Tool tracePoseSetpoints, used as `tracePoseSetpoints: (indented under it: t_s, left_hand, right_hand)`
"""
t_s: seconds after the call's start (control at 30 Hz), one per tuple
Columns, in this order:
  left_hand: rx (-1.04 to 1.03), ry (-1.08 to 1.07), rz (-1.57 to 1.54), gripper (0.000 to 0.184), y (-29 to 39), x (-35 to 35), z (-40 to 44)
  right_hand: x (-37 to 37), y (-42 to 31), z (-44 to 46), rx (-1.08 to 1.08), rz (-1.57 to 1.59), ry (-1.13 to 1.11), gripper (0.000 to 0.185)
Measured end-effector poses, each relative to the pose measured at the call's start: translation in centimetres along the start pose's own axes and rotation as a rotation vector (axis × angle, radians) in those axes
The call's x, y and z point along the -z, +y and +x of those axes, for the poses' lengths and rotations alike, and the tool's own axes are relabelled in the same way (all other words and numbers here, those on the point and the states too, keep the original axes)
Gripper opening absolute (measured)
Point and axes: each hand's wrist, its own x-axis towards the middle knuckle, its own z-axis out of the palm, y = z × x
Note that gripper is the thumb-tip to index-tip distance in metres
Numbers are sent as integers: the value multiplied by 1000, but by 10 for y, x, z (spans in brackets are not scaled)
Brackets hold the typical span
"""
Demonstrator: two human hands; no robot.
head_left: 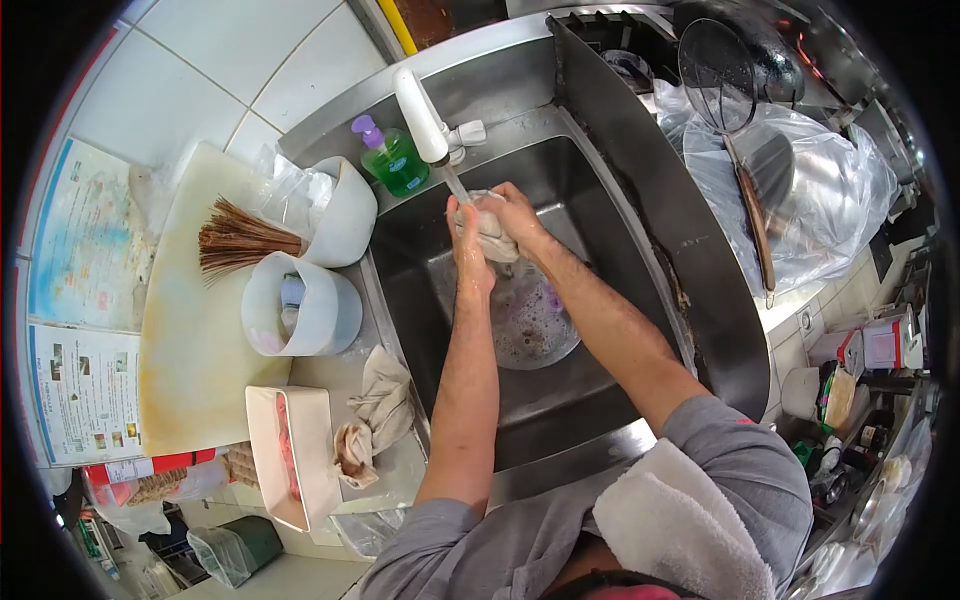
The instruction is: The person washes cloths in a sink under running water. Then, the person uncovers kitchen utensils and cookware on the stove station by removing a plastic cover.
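Note:
Under the white tap (422,118) both of my hands hold a wet, bunched beige cloth (492,232). My left hand (470,250) grips its left side, with water running down onto it. Around the cloth's upper right side curl the fingers of my right hand (518,218). Below them in the metal sink (420,345), soapy, bubbly water (535,325) lies at the bottom, in what looks like a round basin. A green soap bottle with a purple pump (395,160) stands on the sink's rim, left of the tap.
Left of the sink are two white tubs (345,215), a twig brush (245,240), a cutting board (190,370), a cream box (290,450) and crumpled cloths (380,400). Rightward, past a metal side panel (690,200), a strainer (718,75) rests near clear plastic (820,200).

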Motion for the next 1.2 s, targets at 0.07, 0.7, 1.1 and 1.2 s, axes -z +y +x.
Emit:
tracePoseSetpoints:
  t_s: [0.07, 0.7, 1.1, 1.2]
  left_hand:
    - [-18, -164, 192, 44, -3, 4, -3]
    - [81, -515, 146, 32, 1, 55, -92]
    - [506, -545, 190, 43, 1, 29, -189]
    - [538, -525, 214, 47, 2, 23, -199]
  right_hand:
    - [7, 1, -3, -108, 91, -98, 28]
    - [-14, -6, -138, 870, -923, 188, 15]
    - [20, 25, -247, 949, -1012, 204, 13]
    - [27, 22, -263, 964, -1003, 177, 14]
